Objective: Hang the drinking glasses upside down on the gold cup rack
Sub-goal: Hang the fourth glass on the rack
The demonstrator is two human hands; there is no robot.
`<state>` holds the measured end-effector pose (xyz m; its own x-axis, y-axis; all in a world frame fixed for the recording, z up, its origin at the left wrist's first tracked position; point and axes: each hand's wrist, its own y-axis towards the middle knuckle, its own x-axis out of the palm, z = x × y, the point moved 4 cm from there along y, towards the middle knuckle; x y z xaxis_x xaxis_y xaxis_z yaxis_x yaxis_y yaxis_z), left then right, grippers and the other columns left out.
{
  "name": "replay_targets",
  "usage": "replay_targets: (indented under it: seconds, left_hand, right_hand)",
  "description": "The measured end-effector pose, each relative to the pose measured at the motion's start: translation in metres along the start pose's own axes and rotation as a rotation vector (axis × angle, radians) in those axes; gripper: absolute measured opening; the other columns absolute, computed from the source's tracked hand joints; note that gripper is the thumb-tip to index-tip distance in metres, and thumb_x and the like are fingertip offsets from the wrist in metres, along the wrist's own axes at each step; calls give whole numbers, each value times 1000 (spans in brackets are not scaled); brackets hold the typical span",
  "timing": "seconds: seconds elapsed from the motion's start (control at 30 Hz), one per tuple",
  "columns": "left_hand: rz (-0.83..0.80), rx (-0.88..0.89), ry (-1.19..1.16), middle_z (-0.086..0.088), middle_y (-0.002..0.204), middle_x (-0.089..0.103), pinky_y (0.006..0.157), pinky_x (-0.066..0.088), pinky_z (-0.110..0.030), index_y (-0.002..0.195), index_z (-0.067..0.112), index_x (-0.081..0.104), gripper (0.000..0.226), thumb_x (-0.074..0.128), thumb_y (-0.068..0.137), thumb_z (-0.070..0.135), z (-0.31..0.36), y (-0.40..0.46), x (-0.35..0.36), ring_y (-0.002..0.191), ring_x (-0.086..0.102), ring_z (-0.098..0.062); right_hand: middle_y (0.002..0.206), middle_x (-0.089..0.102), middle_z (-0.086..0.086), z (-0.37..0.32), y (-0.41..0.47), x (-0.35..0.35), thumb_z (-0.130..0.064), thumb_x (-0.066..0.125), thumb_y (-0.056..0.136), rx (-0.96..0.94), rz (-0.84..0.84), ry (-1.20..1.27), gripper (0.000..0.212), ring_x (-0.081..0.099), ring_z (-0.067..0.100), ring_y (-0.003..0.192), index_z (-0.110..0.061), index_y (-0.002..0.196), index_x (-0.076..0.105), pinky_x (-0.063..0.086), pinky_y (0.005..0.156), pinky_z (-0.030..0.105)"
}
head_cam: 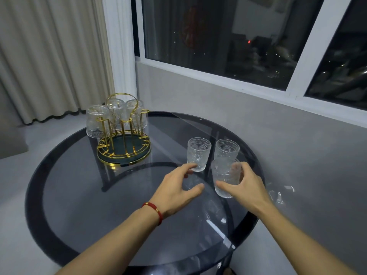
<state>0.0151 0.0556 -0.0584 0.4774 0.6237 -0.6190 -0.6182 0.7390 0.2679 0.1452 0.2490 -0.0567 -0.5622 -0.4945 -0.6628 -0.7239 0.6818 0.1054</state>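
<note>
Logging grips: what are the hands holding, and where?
Right hand grips the nearest glass around its side wall. Left hand is open, holding nothing.

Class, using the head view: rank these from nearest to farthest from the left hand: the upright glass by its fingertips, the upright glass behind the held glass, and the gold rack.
1. Upright glass, at the left hand's fingertips.
2. Rear upright glass, to the right, behind the held glass.
3. Gold rack, far left of the table.

A: Forearms – both bare, no sleeves in view.
B: Left wrist carries a thin red cord bracelet with small gold beads (pixel 154 211). Right wrist bare – no ring visible on either hand.
</note>
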Motion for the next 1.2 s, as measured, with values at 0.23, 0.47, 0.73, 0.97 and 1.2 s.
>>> replay_targets:
  seconds: [0.23,0.47,0.73,0.97,1.2]
  left_hand:
    - [-19,-40,-226,17,135,57,103,46,-23,148,39,36,92,77,71,66,7,1,-13,124,52,3]
    - [309,-135,-275,13,109,71,82,52,-11,121,30,63,60,90,68,34,-9,2,-59,97,64,9]
    - [341,-232,-458,9,123,67,100,55,-39,136,29,57,74,82,68,42,-57,6,-93,113,62,-2]
    - [436,-195,24,7,130,61,106,44,-38,137,29,60,57,46,92,62,-111,5,-110,126,50,-10]
    - [334,-278,455,0,154,42,115,38,-46,148,25,44,59,56,94,45,-147,7,-94,147,27,-20]
  right_hand:
    - [131,69,-20,-52,-12,21,-52,89,61,-292,-210,97,83,63,-2,121,-42,138,59,54,98,23]
    - [145,64,-10,-76,4,71,-50,90,67,-227,-377,328,84,62,8,132,-47,142,53,53,110,43]
    - [131,73,22,-104,20,138,-32,49,109,215,-545,1087,39,70,46,118,-9,139,60,63,89,50]
    - [147,60,8,-132,56,118,-36,63,102,-86,-60,634,43,65,30,126,-32,144,51,59,99,54]
    - [157,51,2,-204,102,85,-46,67,96,-263,159,296,63,49,26,142,-29,152,43,44,112,46]
